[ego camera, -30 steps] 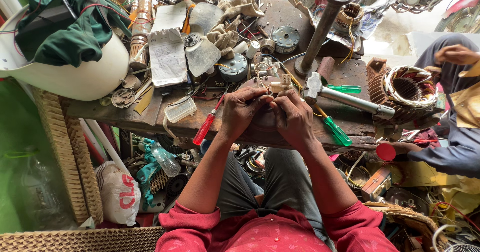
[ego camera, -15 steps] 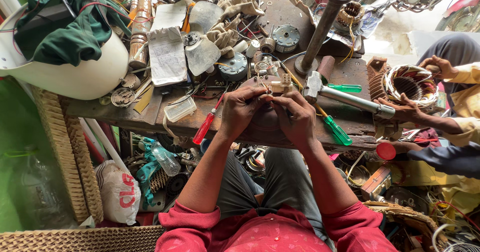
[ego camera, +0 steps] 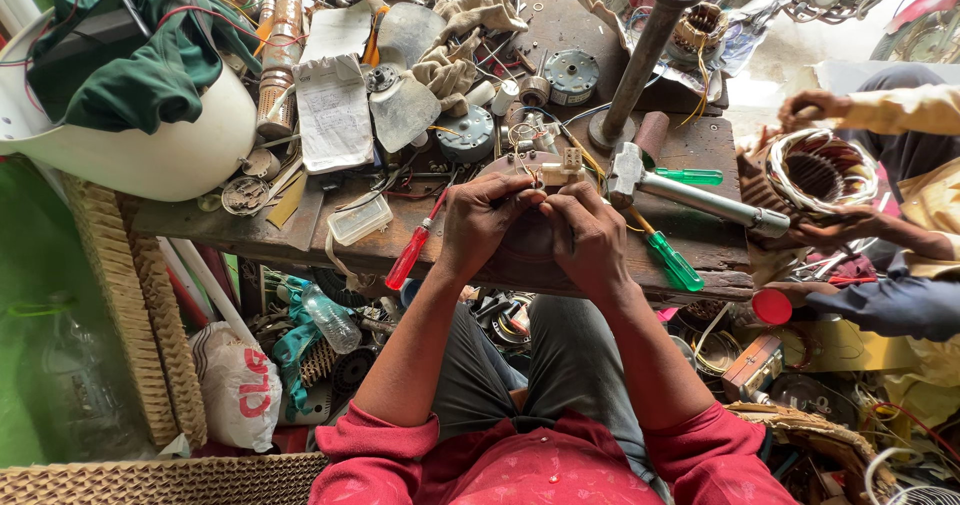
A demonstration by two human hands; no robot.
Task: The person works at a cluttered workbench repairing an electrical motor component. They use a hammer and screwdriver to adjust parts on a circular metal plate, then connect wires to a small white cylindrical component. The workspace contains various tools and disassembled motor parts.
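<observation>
Co-worker's arm (ego camera: 880, 227) nearer; connector (ego camera: 560, 170) seemingly between fingers (ego camera: 545, 197).

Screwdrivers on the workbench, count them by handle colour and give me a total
Red-handled screwdriver: 1, beside the left hand.
Green-handled screwdrivers: 2, one by the right hand at the bench's front edge, one behind the hammer.
Total: 3

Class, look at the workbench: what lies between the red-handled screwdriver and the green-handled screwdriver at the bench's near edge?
In the head view, between the red-handled screwdriver and the green-handled screwdriver are the person's left hand and right hand, holding a small cream part.
</observation>
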